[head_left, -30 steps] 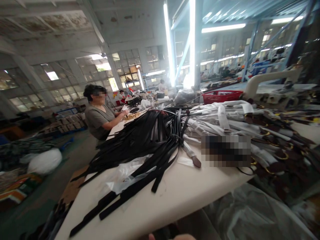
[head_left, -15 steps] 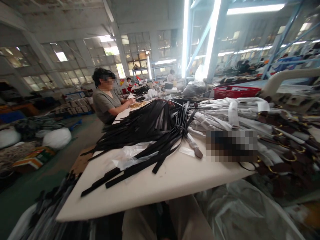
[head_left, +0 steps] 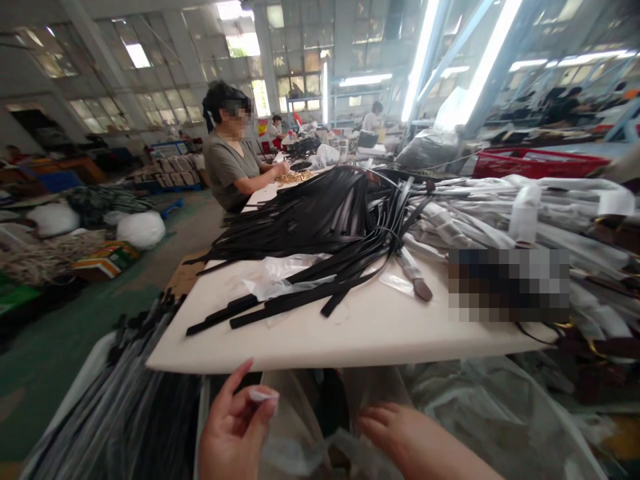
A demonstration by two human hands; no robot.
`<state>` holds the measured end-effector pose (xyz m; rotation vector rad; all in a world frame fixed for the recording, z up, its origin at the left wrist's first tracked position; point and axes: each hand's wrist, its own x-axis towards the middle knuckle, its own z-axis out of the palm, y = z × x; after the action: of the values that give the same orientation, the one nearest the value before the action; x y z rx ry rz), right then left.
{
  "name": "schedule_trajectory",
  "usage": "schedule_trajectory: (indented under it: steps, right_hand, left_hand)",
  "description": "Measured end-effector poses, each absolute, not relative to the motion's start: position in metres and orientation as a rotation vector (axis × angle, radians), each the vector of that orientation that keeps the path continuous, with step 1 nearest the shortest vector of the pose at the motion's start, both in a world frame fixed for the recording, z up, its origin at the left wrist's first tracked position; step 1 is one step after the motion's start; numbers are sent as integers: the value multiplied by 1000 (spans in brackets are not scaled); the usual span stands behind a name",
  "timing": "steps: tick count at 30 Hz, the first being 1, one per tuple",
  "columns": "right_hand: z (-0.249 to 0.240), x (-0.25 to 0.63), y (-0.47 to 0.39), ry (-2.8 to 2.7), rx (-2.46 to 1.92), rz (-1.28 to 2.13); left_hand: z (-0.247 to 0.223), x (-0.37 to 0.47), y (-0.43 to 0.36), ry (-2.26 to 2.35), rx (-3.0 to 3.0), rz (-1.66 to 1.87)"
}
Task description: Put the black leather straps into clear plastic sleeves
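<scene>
My left hand is low in front of the white table and pinches the edge of a clear plastic bag between thumb and fingers. My right hand rests palm down on the same bag a little to the right, fingers closed on its film. The bag lies on my lap, below the table's near edge. On the table lies a big bundle of black straps, fanning towards me, with a clear plastic sheet under some of them.
Plastic-wrapped pale straps and brown belts with gold buckles pile at the right. A red basket stands behind. A co-worker sits at the table's far left side. More dark straps hang lower left; bags and boxes litter the floor.
The view has tilted down and moved closer to the table. Both my hands have come into sight at the bottom, holding the plastic bag.
</scene>
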<state>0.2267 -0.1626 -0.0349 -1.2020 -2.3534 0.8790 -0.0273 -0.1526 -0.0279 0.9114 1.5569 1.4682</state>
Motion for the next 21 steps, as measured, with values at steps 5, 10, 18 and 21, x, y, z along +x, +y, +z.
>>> schedule_trajectory:
  steps: [5, 10, 18, 21]
  right_hand:
    - [-25, 177, -142, -1781, -959, 1340]
    - [-27, 129, -127, -1334, -801, 1757]
    - [-30, 135, -124, -1540, -983, 1692]
    - [-31, 132, -124, -1483, -978, 1711]
  left_hand:
    - [2, -2, -154, 1442, 855, 1544]
    - [1, 7, -155, 1307, 769, 1504]
    - [0, -17, -147, 1201, 576, 1518]
    - [-15, -21, -147, 1184, 656, 1480]
